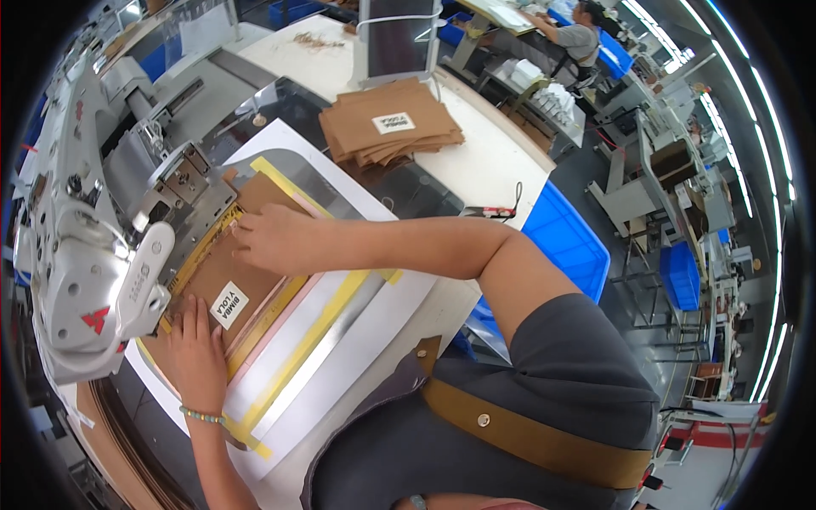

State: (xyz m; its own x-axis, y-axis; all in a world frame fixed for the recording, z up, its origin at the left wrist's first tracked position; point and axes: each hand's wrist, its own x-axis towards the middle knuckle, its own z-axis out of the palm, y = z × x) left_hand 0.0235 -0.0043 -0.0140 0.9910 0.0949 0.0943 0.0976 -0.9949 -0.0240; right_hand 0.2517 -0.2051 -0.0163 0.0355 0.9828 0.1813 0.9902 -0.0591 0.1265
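A brown fabric piece with a white label [202,276] lies on a flat plate marked with yellow tape [293,361], beside the sewing machine head [98,272]. My left hand [195,344] rests on the piece near its lower left end, fingers stretched out flat beside the label. A beaded bracelet circles that wrist. Farther up, my right hand [280,240] reaches across from the right, its fingers apart and bent down onto the piece near its far edge. The plate's yellow edge strip [204,262] runs along the machine side of the piece. What lies under both palms is hidden.
A stack of similar brown pieces [399,119] sits beyond the plate, with small red-handled snips [489,212] to its right. A blue crate [565,242] stands beyond my right arm. At the far back, another person [578,38] sits at a table.
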